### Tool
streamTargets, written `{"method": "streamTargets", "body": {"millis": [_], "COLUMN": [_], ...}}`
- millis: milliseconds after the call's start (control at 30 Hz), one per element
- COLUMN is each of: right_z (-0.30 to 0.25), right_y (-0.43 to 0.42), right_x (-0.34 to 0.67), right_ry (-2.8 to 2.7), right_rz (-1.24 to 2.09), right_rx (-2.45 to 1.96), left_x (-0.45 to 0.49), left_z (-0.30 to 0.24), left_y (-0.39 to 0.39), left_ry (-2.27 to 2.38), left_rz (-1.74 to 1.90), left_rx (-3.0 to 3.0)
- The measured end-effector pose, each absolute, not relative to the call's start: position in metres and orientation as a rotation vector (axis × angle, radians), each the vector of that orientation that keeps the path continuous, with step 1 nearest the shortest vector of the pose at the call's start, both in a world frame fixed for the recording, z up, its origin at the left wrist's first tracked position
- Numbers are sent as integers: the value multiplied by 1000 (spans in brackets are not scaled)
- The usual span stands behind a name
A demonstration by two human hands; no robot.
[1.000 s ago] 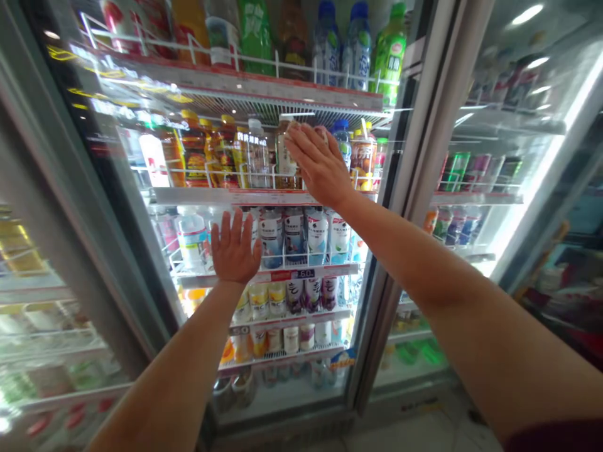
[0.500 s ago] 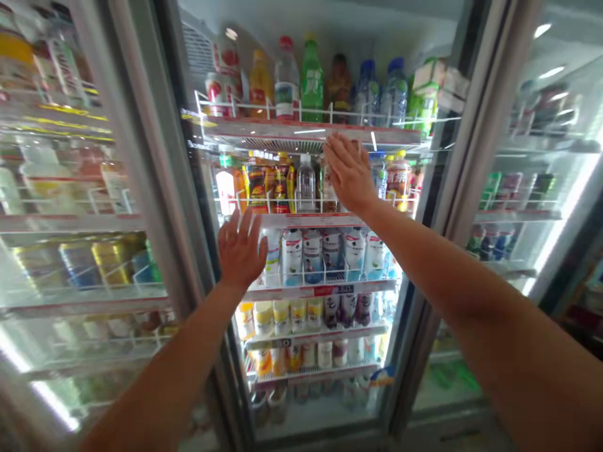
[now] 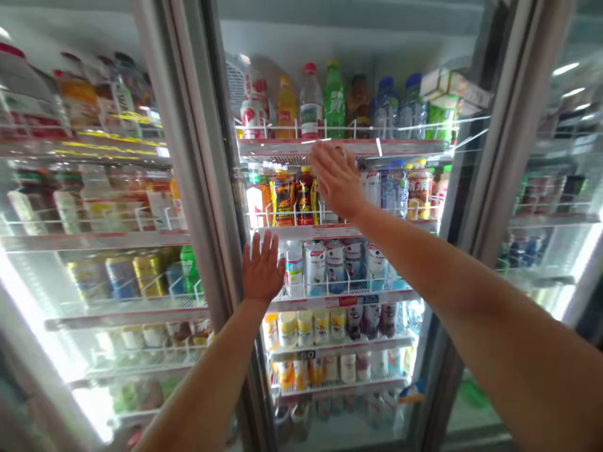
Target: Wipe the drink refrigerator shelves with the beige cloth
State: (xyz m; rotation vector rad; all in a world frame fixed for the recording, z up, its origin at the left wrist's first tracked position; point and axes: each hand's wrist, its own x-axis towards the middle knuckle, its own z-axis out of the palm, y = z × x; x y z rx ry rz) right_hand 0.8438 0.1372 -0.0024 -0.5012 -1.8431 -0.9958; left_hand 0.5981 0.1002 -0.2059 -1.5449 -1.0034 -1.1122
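Observation:
Both my palms lie flat on the glass door (image 3: 405, 263) of a drinks fridge. My left hand (image 3: 262, 271) presses near the door's left frame (image 3: 211, 188), level with a shelf of white-labelled bottles (image 3: 336, 269). My right hand (image 3: 335, 179) is higher, fingers spread, over the shelf of orange and dark juice bottles (image 3: 294, 198). Neither hand holds anything. Behind the glass, the top shelf carries tall bottles, among them a green one (image 3: 334, 100) and two blue-capped ones (image 3: 398, 107).
A second glass-door fridge (image 3: 94, 238) stands to the left with cans and bottles on wire shelves. Another fridge door (image 3: 556, 207) is at the right, past a grey frame post (image 3: 499, 157). Lower shelves hold small yoghurt-type bottles (image 3: 325, 320).
The view has swung left and upward, bringing the left fridge into sight. Both hands stay flat on the glass; the door's left edge now sits right beside my left hand.

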Motion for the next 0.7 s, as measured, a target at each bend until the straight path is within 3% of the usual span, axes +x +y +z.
{"method": "streamTargets", "body": {"millis": [133, 333, 600, 700], "right_z": [11, 68, 46, 46], "right_y": [135, 151, 140, 147], "right_x": [834, 846, 847, 846], "right_ry": [-2205, -1465, -2115, -1989], "right_rz": [-1125, -774, -1165, -1061], "right_rx": [-291, -557, -217, -243], "left_x": [597, 598, 598, 597], "left_z": [-207, -208, -206, -206], "left_y": [99, 97, 97, 97], "left_ry": [-1022, -1037, -993, -995], "left_rz": [-1118, -1082, -1068, -1058], "left_rx": [-1569, -1521, -1483, -1477]}}
